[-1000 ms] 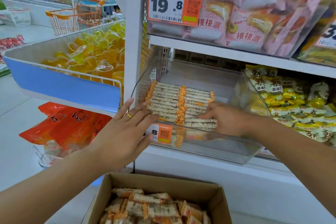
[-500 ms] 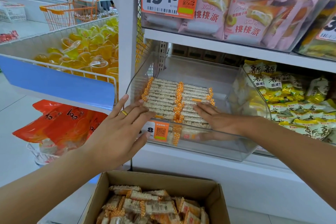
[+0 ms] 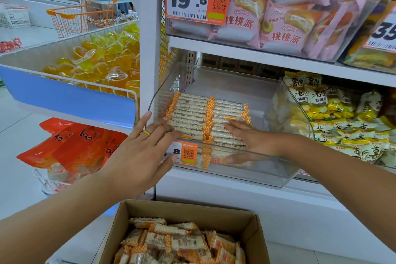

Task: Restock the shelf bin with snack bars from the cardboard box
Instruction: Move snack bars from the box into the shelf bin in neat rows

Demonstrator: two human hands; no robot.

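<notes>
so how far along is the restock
Done: two neat rows of bars lie in the bin. In hand: the right hand lies flat on them, the left hand at the bin's front. Left: the bin's right side is bare and the box looks well filled.

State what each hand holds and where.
Nothing held. Right hand lies flat on the orange-ended snack bars in the clear plastic bin; left hand is open.

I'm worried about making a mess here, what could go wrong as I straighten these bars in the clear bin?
The right hand lies flat on the right row of snack bars; pressing hard may crush them or skew the rows. The left hand crosses the bin front and could knock the small price tag off.
</notes>
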